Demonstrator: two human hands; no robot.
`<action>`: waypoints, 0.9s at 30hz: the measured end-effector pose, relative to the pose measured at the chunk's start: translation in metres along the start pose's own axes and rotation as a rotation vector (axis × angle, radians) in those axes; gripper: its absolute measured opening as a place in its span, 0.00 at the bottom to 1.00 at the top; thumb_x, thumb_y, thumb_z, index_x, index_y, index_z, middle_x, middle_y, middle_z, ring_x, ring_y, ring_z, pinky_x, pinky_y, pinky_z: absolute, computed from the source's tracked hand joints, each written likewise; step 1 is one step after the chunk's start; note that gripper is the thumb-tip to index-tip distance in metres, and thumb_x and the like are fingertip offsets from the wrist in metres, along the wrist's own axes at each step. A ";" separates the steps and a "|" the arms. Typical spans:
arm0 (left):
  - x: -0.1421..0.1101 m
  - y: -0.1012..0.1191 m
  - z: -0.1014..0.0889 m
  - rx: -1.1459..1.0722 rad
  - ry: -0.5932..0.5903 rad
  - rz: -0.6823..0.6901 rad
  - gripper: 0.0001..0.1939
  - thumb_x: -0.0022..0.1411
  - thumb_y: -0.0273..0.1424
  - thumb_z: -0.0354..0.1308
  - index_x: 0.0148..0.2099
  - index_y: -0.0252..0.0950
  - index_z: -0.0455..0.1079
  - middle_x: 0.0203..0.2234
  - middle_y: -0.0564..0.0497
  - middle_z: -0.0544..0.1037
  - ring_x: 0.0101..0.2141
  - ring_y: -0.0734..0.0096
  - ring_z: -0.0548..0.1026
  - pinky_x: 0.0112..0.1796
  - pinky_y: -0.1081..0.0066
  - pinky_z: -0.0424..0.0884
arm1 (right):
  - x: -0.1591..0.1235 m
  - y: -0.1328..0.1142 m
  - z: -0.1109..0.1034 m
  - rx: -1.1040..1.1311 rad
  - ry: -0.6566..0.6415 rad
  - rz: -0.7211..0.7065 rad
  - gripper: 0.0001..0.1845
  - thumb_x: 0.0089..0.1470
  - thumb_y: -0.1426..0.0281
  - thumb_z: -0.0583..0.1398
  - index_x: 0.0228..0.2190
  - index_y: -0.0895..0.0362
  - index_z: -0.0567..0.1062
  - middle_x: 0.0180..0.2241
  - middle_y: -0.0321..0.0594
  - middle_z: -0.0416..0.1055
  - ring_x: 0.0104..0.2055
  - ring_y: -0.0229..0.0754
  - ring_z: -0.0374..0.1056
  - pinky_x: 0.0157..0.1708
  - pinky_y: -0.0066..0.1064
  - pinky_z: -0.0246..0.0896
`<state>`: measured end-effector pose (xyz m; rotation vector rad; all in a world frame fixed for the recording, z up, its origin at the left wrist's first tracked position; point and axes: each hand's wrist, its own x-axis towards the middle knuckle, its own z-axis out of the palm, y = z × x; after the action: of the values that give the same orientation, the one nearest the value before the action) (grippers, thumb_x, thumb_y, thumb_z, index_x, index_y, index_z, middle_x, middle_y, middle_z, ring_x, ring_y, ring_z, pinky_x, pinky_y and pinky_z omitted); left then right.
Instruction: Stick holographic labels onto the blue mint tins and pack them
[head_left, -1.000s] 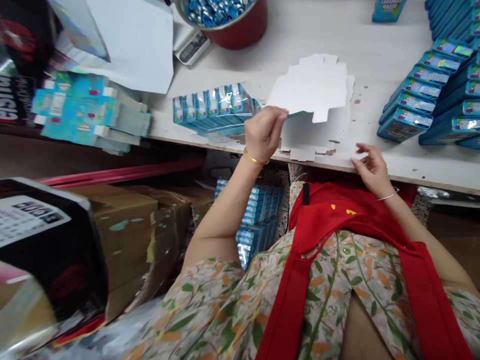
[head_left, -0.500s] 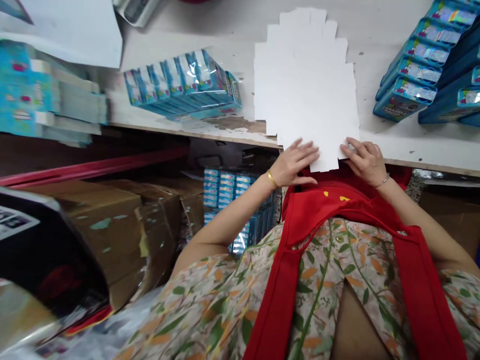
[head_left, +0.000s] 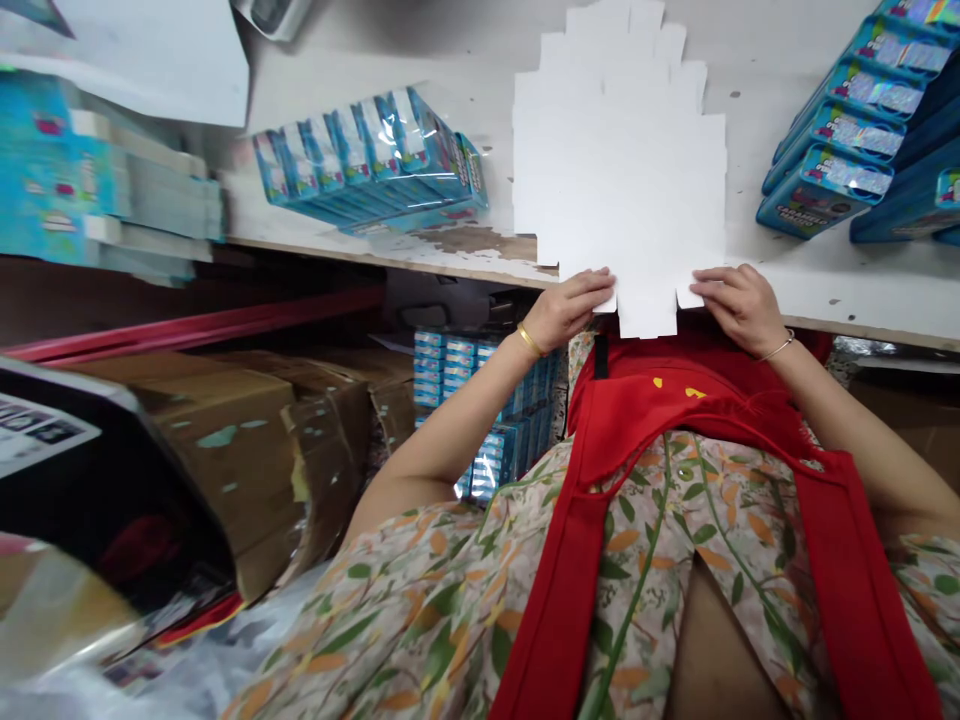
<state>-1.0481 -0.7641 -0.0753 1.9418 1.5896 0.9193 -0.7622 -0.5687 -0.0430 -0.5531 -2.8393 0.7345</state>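
A white cut-out cardboard box blank (head_left: pixel 622 170) lies flat on the table, blank side up, its near tab hanging past the front edge. It has stepped edges and small flaps. On its near left flap my left hand (head_left: pixel 574 308) is closed, fingers together on top and the thumb hidden. Across the tab, my right hand (head_left: pixel 742 306) pinches the near right flap between its fingertips and a thumb I cannot see. Both flaps look flat. A red apron (head_left: pixel 645 365) is just below the hands.
Left of the blank stands a plastic-wrapped row of blue boxes (head_left: pixel 375 160). Printed blue blanks (head_left: pixel 45 180) are stacked farther left. Blue boxes (head_left: pixel 825 190) stand in rows at the right. Under the table's front edge are wrapped blue packs (head_left: pixel 517 440) and brown cartons (head_left: pixel 217 440).
My left hand has drawn its spread fingers together and moved left onto the near left flap. My right hand has shifted slightly right on its flap. The blank lies slightly higher in view.
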 end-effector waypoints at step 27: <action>0.086 0.061 0.003 0.577 -0.142 -0.012 0.12 0.70 0.24 0.51 0.41 0.38 0.75 0.29 0.46 0.77 0.33 0.65 0.73 0.24 0.69 0.57 | 0.021 -0.017 0.022 -0.385 -0.060 -0.224 0.24 0.66 0.77 0.42 0.51 0.60 0.74 0.42 0.49 0.77 0.36 0.44 0.67 0.34 0.37 0.65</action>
<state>-0.9967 -0.6933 -0.0159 2.3012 1.9209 0.3155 -0.7921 -0.5845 -0.0527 -0.2532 -3.0459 0.1682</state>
